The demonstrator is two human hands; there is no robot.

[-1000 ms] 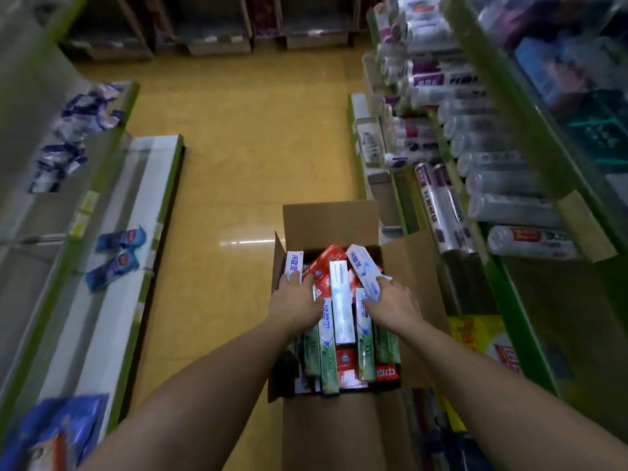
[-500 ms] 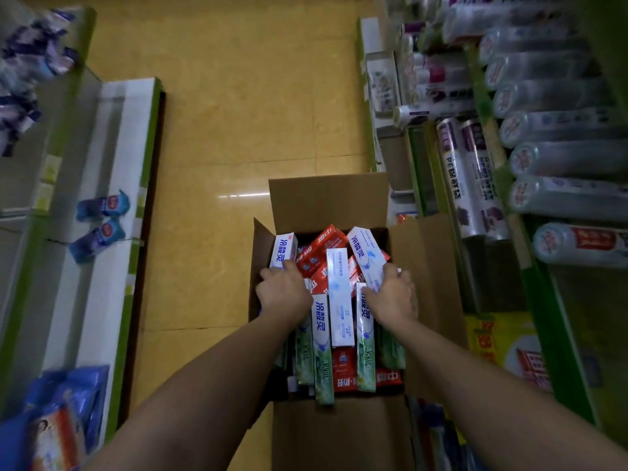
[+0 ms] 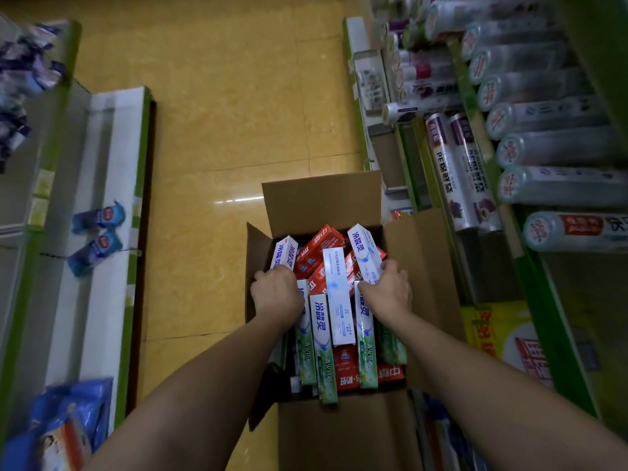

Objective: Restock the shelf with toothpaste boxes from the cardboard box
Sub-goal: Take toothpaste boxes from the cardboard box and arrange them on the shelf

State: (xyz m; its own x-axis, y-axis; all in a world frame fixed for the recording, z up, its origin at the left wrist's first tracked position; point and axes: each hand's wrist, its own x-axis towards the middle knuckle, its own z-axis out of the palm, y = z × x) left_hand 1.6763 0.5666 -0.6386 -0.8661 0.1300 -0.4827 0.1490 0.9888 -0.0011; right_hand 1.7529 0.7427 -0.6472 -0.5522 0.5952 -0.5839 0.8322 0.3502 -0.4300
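We look down an aisle with a glossy yellow tiled floor (image 3: pixel 221 113), a streak of light (image 3: pixel 238 199) reflected on it. White, green-edged shelving (image 3: pixel 112 164) lines our left; green racks (image 3: pixel 543 317) stacked with wrapped rolls (image 3: pixel 557 147) line our right.

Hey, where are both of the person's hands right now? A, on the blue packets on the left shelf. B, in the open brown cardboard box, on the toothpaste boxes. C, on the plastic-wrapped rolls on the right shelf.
B: the left hand and right hand both reach into the open brown cardboard box and grip white-and-blue toothpaste boxes there.
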